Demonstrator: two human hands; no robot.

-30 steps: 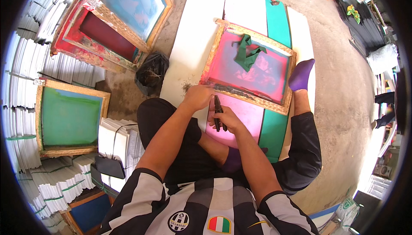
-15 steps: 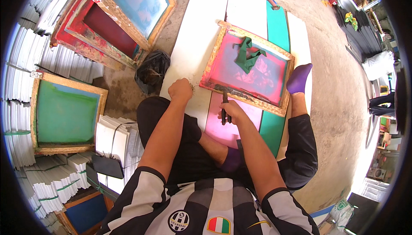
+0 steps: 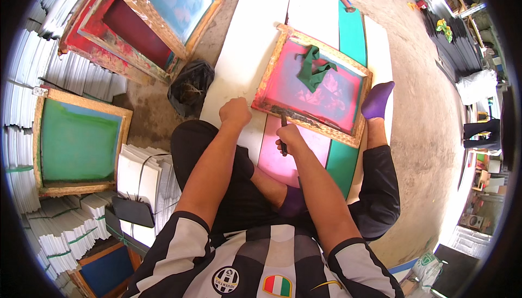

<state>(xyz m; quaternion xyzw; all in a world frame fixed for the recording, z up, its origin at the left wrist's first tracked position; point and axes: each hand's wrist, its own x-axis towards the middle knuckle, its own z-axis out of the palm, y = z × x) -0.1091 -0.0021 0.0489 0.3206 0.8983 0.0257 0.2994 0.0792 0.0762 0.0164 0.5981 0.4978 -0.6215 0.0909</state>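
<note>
A wooden screen-printing frame (image 3: 271,61) with pink-stained mesh lies on the boards in front of me. A crumpled green cloth (image 3: 312,70) rests on its mesh. My right hand (image 3: 292,138) is closed around dark-handled pliers (image 3: 283,119), whose tip reaches the frame's near edge; whether the jaws grip anything is too small to tell. Left of the frame's near corner, my left hand (image 3: 235,113) is held as a fist over the white board. Anything inside that fist is hidden.
A black plastic bag (image 3: 190,87) sits left of the boards. More screen frames lean at the upper left, and a green-meshed frame (image 3: 81,137) stands at the left among stacked white sheets (image 3: 142,175). My foot in a purple sock (image 3: 379,100) touches the frame's right side.
My left hand has shifted slightly right, toward the frame. The right hand has turned the pliers and moved slightly left, with the handles now closer together.
</note>
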